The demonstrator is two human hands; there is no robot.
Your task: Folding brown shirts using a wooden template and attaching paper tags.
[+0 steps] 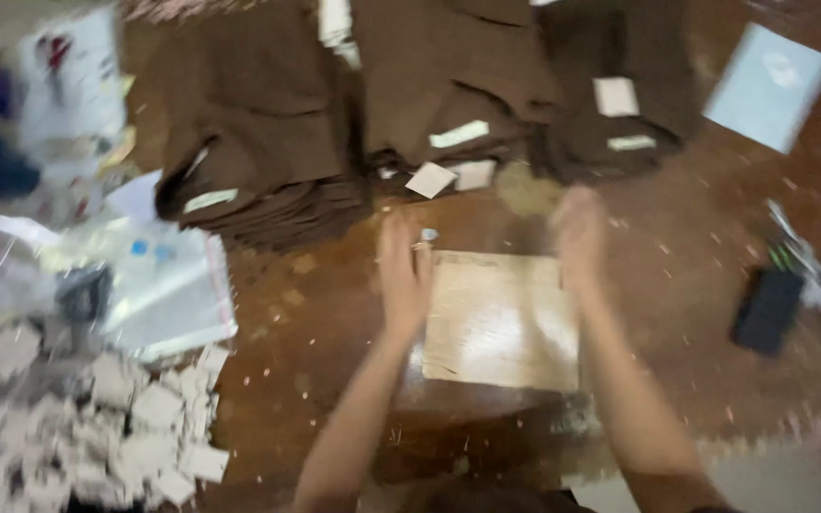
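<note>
Reaching both hands toward the far edge of the bench, my left hand [403, 275] and right hand [577, 236] hold nothing, fingers loosely spread either side of the pale board [501, 323]. Folded brown garments [258, 142] stand stacked beyond; none lies on the board yet.

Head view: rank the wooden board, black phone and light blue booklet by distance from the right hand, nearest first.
From the right hand:
1. Wooden board, directly under and beside the hand, at the table's centre.
2. Black phone, off to the right on the table.
3. Light blue booklet, far upper right corner.
The phone and booklet are fairly close in distance; the phone looks slightly nearer.
</note>
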